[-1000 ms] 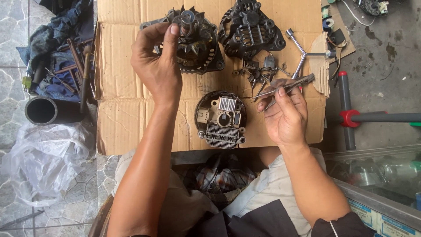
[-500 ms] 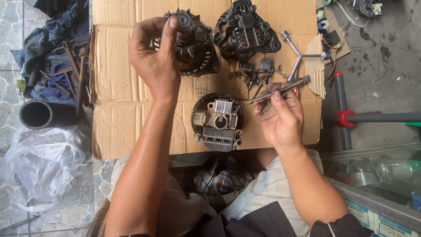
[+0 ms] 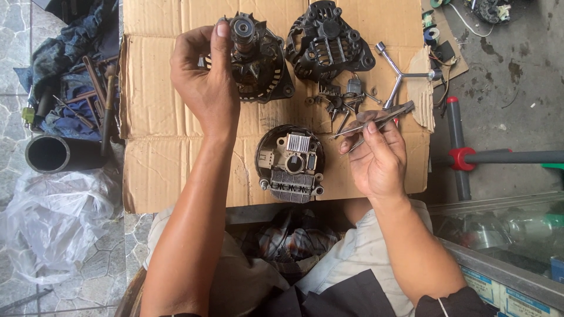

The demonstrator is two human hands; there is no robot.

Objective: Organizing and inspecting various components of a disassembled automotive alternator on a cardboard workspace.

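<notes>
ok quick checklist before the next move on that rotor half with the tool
1. Left hand grips the rotor half: ok, fingers wrap its shaft end.
2. Right hand holds the tool: ok, pinched near its middle.
3. Tool tip lined up with the rotor half: not ok, it is apart, over the small parts.
4. Rear cover out of the way: ok, flat on the cardboard.
5. Front housing undisturbed: ok.
6. Shaft nut tight or loose: cannot tell.

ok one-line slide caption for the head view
Left hand grips an alternator rotor section while right hand holds pliers over cardboard.
</notes>
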